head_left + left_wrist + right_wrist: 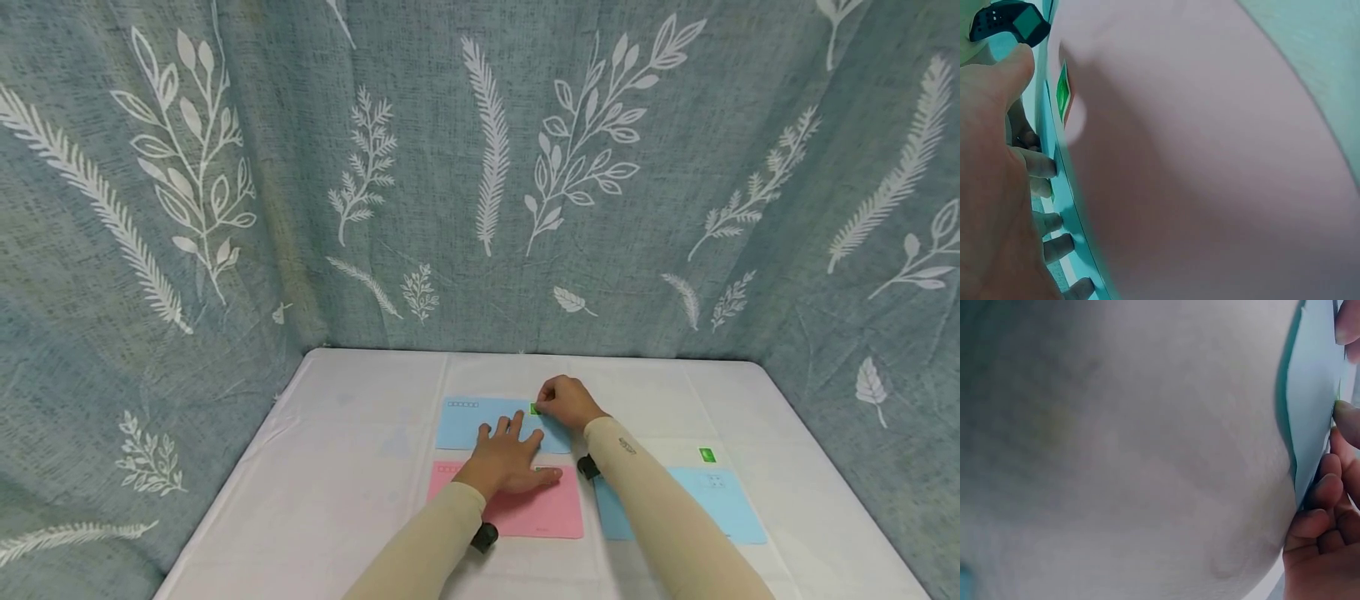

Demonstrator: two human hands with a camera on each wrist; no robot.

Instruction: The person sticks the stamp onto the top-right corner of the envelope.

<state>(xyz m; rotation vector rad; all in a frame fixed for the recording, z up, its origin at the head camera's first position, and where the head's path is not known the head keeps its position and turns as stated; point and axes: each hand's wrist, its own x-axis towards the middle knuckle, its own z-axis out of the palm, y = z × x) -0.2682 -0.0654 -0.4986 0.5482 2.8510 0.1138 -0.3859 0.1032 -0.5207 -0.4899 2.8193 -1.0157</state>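
Observation:
My left hand (504, 463) lies over the near edge of a blue envelope (465, 429), fingers spread and touching the paper. Its thumb reaches across a pink envelope (536, 517) just below. That pink envelope bears a green stamp (1064, 94), seen beside the thumb in the left wrist view. At the blue envelope's upper right corner, my right hand (572, 403) pinches the edge of a green stamp (535, 409) between thumb and curled fingers. The right wrist view shows those fingers (1325, 490) at the envelope's edge; the stamp is mostly hidden there.
A second blue envelope (723, 500) lies at the right, partly under the right forearm. Just above it on the white tablecloth (360, 450) lies a loose green stamp (707, 455). A patterned curtain (450, 167) surrounds the table's back and sides.

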